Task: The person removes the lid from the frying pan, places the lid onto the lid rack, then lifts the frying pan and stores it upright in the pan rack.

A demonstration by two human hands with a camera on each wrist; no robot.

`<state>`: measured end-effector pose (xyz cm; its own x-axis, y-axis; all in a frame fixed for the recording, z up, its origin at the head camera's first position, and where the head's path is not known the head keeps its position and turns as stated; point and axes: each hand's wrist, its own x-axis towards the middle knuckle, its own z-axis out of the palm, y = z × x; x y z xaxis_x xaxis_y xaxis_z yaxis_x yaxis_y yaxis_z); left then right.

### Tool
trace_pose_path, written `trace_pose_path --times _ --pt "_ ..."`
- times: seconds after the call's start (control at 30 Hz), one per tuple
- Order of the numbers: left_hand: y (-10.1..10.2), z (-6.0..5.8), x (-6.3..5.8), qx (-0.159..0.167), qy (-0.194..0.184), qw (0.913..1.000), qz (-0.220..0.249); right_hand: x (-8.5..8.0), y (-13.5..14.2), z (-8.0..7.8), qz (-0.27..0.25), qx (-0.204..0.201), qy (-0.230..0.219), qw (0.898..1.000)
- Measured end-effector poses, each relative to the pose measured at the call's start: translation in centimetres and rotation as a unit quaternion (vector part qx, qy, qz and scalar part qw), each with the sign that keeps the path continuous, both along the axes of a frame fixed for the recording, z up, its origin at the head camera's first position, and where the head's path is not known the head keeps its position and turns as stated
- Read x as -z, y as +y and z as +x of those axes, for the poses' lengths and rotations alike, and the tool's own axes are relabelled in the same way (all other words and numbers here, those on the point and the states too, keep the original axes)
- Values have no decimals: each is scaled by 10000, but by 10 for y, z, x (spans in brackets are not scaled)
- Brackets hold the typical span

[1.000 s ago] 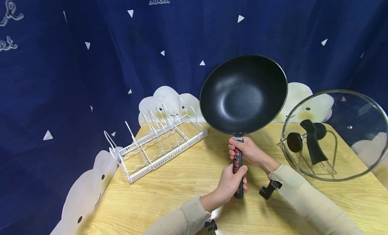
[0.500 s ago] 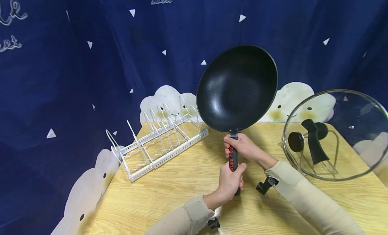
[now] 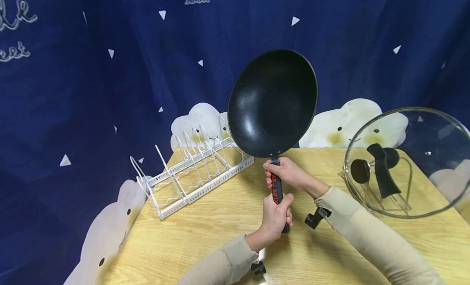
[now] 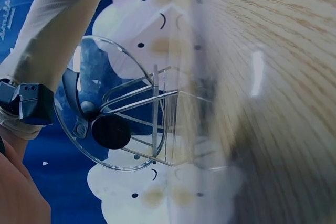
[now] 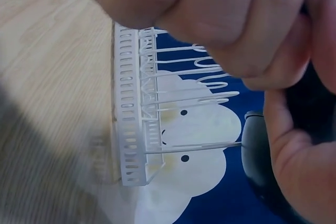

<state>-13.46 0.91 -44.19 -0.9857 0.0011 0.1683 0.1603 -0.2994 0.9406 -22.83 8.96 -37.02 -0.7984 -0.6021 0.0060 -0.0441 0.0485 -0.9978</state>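
Note:
Above the wooden table, a black wok (image 3: 273, 103) is held up with its bowl on top and its inside facing the head camera. My right hand (image 3: 288, 173) grips the handle (image 3: 278, 191) close below the bowl. Lower down, my left hand (image 3: 274, 217) wraps the same handle near its end, thumb pointing up. Curled fingers (image 5: 210, 9) fill the top of the right wrist view. To the left of the wok stands a white wire pot rack (image 3: 198, 179), its upright loops holding nothing; the wok's lower left edge overlaps its far right end in the head view.
At the right, a large glass lid (image 3: 407, 109) leans on a wire stand (image 3: 409, 183), with a black knob and a curved black handle showing. The wooden table (image 3: 205, 236) runs back to a blue curtain (image 3: 147, 52) with white cloud shapes.
Both hands have carried the wok leftward and a little up, toward the rack. Its bowl has turned and looks narrower. The grip on the handle stays the same.

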Motion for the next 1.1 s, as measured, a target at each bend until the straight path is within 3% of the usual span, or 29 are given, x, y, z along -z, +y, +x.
trace_pose_path --times 0.17,0.3,0.43,0.53,0.7,0.9,1.1 --pt "-3 -1 0 90 185 9996 205 -5 -4 0 57 -132 14 9999" --pt "-7 -3 -3 171 247 9991 312 -7 -6 -1 -453 -315 -481 9973" --pt "-10 -3 -7 264 171 9983 486 -9 -8 -1 -1170 -707 -1332 9816" --pt "-11 -2 -9 299 96 9977 593 -8 -10 -1 -1475 -988 -1524 9722" --pt "-12 -2 -8 294 34 9972 691 -5 -15 0 -1630 -976 -1268 9736" --pt "-12 -4 -7 151 47 9975 682 -4 -21 1 -1398 -738 -679 9851" --pt "-11 -5 -9 27 -70 9973 732 -5 -26 0 -1176 -669 -455 9898"
